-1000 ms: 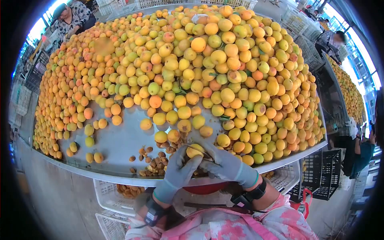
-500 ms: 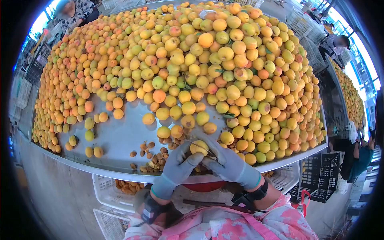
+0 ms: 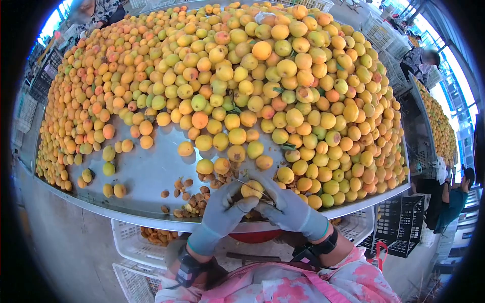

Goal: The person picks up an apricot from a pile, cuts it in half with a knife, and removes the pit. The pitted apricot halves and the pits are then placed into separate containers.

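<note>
An apricot (image 3: 251,189) is between my two gloved hands at the near edge of the metal table. My left hand (image 3: 222,209) is closed around its left side, thumb toward the fruit. My right hand (image 3: 287,206) is closed at the other side, pinching a thin metal blade, seemingly a small knife (image 3: 266,198), that lies along the apricot; its handle is hidden by the fingers. Just left of my hands lie loose brown apricot pits (image 3: 197,198). Several apricots (image 3: 221,165) sit right beyond my fingertips.
A big heap of apricots (image 3: 303,91) covers much of the metal table (image 3: 151,166). Below its edge stand a white crate (image 3: 124,240) holding orange fruit halves and black crates (image 3: 399,222). Other people are at the far left, far right and right (image 3: 452,202).
The view has shifted slightly. My hands stay together around the same apricot, and the blade now shows more clearly across its right side.
</note>
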Demonstrator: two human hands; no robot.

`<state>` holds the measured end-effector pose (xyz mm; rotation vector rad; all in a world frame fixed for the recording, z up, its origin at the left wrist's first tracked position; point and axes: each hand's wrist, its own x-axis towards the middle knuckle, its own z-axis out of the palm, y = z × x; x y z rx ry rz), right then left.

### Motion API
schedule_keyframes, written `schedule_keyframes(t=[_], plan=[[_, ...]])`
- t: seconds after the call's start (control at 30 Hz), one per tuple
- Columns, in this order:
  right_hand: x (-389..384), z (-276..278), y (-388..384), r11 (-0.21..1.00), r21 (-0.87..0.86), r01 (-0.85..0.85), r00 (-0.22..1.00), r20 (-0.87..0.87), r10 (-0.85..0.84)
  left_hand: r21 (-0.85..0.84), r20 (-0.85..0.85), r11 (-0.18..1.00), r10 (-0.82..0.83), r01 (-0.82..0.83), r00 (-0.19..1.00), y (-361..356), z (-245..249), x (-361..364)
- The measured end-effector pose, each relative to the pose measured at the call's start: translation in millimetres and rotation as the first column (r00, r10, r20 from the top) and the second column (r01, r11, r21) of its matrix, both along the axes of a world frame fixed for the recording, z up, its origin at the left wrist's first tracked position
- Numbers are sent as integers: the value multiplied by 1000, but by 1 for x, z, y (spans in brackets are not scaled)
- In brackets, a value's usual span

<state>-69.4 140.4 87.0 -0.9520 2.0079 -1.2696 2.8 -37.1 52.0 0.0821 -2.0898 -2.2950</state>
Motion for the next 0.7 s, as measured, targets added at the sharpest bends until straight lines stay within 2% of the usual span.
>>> schedule_keyframes(t=[0.03, 0.07, 0.13, 0.17, 0.23, 0.27, 0.33, 0.47, 0.53, 0.57, 0.6, 0.63, 0.67, 0.7], plan=[[-1, 3, 0, 999, 38, -32, 999, 45, 31, -263, -110, 965, -33, 3, 993, -4, 2, -1], [-2, 6, -1, 999, 39, -31, 998, 48, 29, -262, -106, 965, -34, 5, 994, -4, 6, -1], [-4, 13, -3, 977, 208, -52, 980, 199, 10, -423, -104, 906, -18, -28, 994, -3, 12, -1], [-3, 6, -1, 976, 210, -52, 980, 199, 9, -420, -104, 907, -18, -28, 994, -2, 12, -1], [2, -12, -1, 1000, -25, 3, 999, -54, -4, -104, -4, 994, 13, -13, 1000, 3, 13, 0], [4, -14, 0, 1000, -23, 5, 998, -56, -6, -103, -6, 995, 11, -11, 1000, 7, 10, 2], [8, -6, -1, 998, -8, 69, 994, -83, -70, 277, 112, 958, 43, -72, 993, 16, 3, 4], [13, 2, -1, 995, 16, 96, 994, -57, -95, 247, 171, 968, -7, -36, 985, 11, 3, 8], [12, 3, 2, 998, 18, 67, 992, -112, -64, 72, 35, 997, 17, -19, 999, 8, 0, 6], [13, 7, 1, 997, 19, 70, 992, -111, -67, 73, 36, 997, 13, -16, 999, 5, 2, 5], [12, 12, 0, 989, 126, 73, 997, -46, -68, -189, -100, 980, 52, -70, 994, 3, 4, 2], [12, 15, -1, 970, 231, 68, 997, 19, -75, -426, -241, 891, 53, -154, 969, 2, 7, 1], [14, 12, 0, 970, 233, 71, 997, 17, -77, -424, -242, 893, 51, -153, 969, 3, 9, 2], [17, 5, 1, 982, 165, 94, 996, -15, -93, -194, -93, 978, 61, -78, 994, 5, 12, 3]])
